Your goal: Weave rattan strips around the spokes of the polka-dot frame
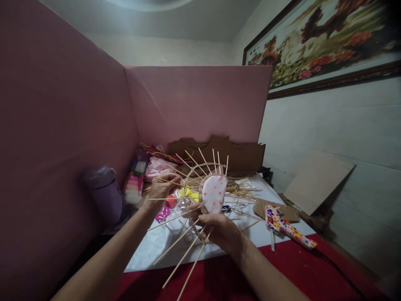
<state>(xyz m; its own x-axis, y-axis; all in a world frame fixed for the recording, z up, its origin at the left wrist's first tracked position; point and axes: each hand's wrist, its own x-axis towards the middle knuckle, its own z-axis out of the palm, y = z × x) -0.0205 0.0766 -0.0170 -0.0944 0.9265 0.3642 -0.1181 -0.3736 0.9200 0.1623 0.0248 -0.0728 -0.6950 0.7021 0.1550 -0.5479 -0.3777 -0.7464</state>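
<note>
Between my hands is an unfinished wicker piece (185, 179): a thin woven ring with pale sticks fanning out like spokes. A pad of white cloth with red dots (214, 194) covers its centre, edged by a woven band. My right hand (221, 230) grips the lower rim, its thumb just below the cloth and its other fingers partly hidden behind. At the left side of the ring, my left hand (164, 187) is closed in a pinch on a thin stick. The sticks' lower ends point towards me, over the table's front.
A flower-patterned glue gun (286, 228) lies at right beside cardboard (290, 212), its cord running forward. Loose sticks (241, 188) and torn cardboard (219, 152) lie behind. At left stand a purple bottle (105, 194) and dotted cloth (159, 168). Pink partitions (197, 104) border the table.
</note>
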